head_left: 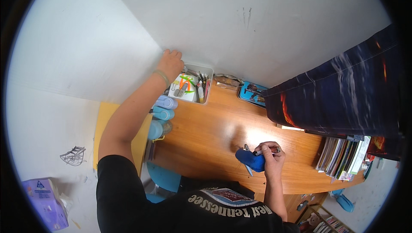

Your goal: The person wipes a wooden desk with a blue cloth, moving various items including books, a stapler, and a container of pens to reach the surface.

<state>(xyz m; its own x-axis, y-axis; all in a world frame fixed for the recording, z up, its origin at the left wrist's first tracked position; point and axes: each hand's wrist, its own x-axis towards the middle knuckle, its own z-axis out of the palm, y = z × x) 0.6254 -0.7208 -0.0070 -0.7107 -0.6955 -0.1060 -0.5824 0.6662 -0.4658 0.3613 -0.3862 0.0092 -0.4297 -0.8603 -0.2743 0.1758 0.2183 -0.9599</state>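
Note:
My left hand [172,62] reaches to the far left corner of a white plastic tray [210,86], against the walls. Its fingers curl over the edge there, and whether they hold anything is hidden. The tray contains pencils, a glue bottle [201,93], a binder clip [174,85] and orange and green plastic pieces [187,83]. Nearer my body, my right hand [273,160] grips a small pen-like item [260,152] between thumb and fingers. A fuzzy dark blue object [251,160] is right beside those fingers. A light blue pen [248,170] lies partly under it on the wooden desk [206,130].
Bottles with blue and lilac lids [163,113] line the desk's left side, near a yellow board [107,114]. A blue tin [252,93] and a clear pouch [228,81] stand along the back wall. Books [342,155] and a dark curtain [334,85] occupy the right.

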